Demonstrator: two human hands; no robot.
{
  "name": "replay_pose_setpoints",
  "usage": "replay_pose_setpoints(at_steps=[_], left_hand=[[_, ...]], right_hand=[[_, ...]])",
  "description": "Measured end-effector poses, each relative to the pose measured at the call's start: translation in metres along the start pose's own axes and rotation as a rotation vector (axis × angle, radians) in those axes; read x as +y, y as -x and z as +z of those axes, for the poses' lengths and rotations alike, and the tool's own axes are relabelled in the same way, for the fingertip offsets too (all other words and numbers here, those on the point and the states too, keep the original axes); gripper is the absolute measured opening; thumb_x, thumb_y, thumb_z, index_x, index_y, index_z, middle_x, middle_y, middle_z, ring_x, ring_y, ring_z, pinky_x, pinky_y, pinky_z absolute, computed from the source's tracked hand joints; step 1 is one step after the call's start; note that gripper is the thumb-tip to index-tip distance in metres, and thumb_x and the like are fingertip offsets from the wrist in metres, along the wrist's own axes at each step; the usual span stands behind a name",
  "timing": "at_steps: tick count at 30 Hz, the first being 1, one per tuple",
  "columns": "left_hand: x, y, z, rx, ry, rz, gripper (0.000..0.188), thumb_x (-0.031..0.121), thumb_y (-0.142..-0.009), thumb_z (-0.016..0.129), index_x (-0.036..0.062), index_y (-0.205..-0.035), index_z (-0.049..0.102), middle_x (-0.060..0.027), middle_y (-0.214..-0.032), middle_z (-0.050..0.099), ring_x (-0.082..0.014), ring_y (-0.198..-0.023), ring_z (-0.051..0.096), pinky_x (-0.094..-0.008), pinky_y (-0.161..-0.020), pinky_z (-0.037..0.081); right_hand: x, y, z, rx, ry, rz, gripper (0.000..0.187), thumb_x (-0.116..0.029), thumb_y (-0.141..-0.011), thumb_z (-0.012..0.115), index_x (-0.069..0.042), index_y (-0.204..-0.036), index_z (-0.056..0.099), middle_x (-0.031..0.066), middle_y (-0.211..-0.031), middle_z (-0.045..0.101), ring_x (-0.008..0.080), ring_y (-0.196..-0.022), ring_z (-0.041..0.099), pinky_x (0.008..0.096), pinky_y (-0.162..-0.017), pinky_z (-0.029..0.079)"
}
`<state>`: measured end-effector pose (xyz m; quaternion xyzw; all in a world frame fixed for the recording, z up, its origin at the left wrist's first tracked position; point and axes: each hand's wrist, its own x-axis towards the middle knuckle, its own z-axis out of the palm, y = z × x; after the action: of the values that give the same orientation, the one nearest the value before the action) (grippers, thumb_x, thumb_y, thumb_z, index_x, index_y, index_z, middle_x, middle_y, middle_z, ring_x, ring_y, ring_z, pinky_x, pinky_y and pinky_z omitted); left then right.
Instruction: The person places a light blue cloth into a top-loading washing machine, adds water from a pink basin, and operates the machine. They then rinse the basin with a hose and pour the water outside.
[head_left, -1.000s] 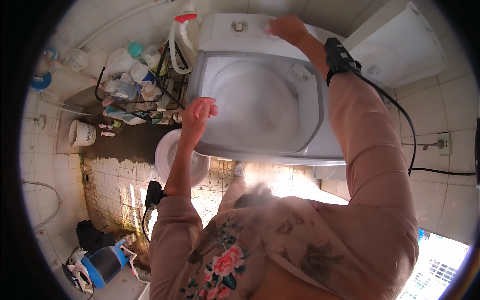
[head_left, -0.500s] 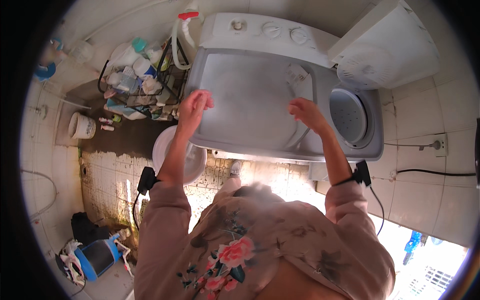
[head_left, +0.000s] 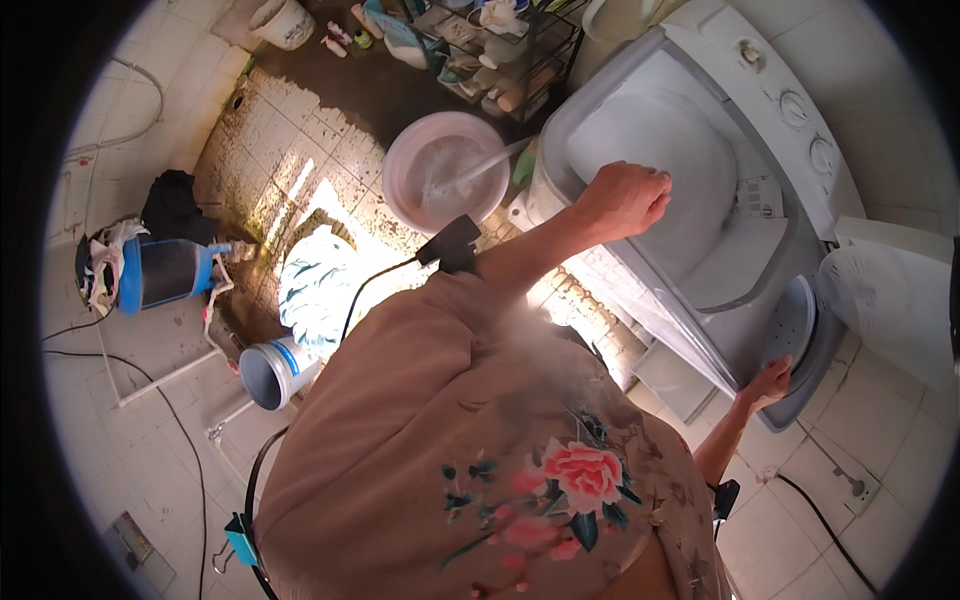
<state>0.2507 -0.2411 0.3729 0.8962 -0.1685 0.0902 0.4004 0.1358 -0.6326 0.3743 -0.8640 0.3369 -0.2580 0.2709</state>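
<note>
A twin-tub washing machine [head_left: 712, 338] stands at the right with its wash tub uncovered. Whitish, cloudy water [head_left: 655, 165] shows inside that tub. My left hand [head_left: 628, 200] is over the tub's near side, its fingers curled into a loose fist with nothing showing in them. Lower right, my right hand [head_left: 768, 383] is at the machine's outer rim beside the round spin tub [head_left: 793, 325], its fingers bent at the edge. The raised spin-tub lid [head_left: 885, 300] is just beyond it.
A pink basin [head_left: 398, 165] holding cloudy water stands on the wet floor, a grey hose reaching into it. Patterned cloth [head_left: 318, 280] and a grey bucket [head_left: 268, 377] lie nearer. A cluttered rack [head_left: 545, 75] stands behind. A socket with cables [head_left: 858, 487] is at lower right.
My view has swung left, bringing the basin, cloth and bucket closer to the middle. My right hand has moved from over the wash tub to the rim by the spin tub.
</note>
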Motion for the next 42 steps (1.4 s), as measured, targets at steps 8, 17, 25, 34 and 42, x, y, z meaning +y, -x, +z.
replay_pose_setpoints(at_steps=[8, 17, 25, 34, 42], left_hand=[[0.005, -0.004, -0.007, -0.198, -0.063, -0.04, 0.012, 0.018, -0.084, 0.053, 0.0068, -0.088, 0.057, -0.0121, -0.078, 0.061, -0.0319, -0.072, 0.059, -0.0415, -0.064, 0.046], [0.011, -0.004, -0.006, -0.108, 0.002, -0.009, 0.009, 0.012, -0.083, 0.057, 0.0062, -0.09, 0.056, -0.0079, -0.078, 0.062, -0.0268, -0.068, 0.058, -0.0359, -0.062, 0.046], [0.011, -0.002, -0.005, -0.074, -0.005, 0.033, 0.008, 0.01, -0.082, 0.057, 0.0064, -0.088, 0.055, -0.0085, -0.074, 0.06, -0.0263, -0.064, 0.057, -0.0348, -0.059, 0.045], [0.014, -0.002, -0.006, -0.026, -0.038, 0.071, 0.007, 0.011, -0.082, 0.057, 0.0062, -0.088, 0.055, -0.009, -0.07, 0.06, -0.0275, -0.061, 0.057, -0.035, -0.057, 0.045], [0.013, -0.003, -0.001, -0.016, -0.169, 0.004, 0.013, 0.018, -0.083, 0.057, 0.0073, -0.09, 0.056, -0.0107, -0.076, 0.061, -0.0294, -0.07, 0.06, -0.0391, -0.062, 0.046]], right_hand=[[0.005, 0.006, 0.008, 0.064, 0.07, -0.146, 0.043, -0.035, -0.093, 0.046, 0.0, -0.072, 0.059, 0.0109, -0.059, 0.055, 0.0216, -0.054, 0.049, 0.0364, -0.054, 0.041], [-0.018, 0.017, 0.001, 0.098, -0.056, -0.126, 0.044, -0.034, -0.093, 0.044, 0.0, -0.069, 0.056, 0.0113, -0.057, 0.052, 0.0221, -0.052, 0.047, 0.0362, -0.052, 0.039], [-0.019, 0.018, 0.002, 0.11, -0.081, -0.118, 0.043, -0.034, -0.093, 0.044, 0.0, -0.069, 0.056, 0.0118, -0.058, 0.053, 0.0244, -0.052, 0.048, 0.0369, -0.052, 0.04], [-0.016, 0.019, 0.001, 0.108, -0.126, -0.183, 0.042, -0.033, -0.093, 0.044, 0.0, -0.07, 0.057, 0.0123, -0.059, 0.054, 0.0262, -0.053, 0.049, 0.0378, -0.053, 0.041], [-0.019, 0.024, 0.0, 0.104, -0.198, -0.158, 0.044, -0.037, -0.093, 0.044, 0.0, -0.071, 0.057, 0.0081, -0.056, 0.05, 0.018, -0.053, 0.043, 0.0336, -0.052, 0.038]])
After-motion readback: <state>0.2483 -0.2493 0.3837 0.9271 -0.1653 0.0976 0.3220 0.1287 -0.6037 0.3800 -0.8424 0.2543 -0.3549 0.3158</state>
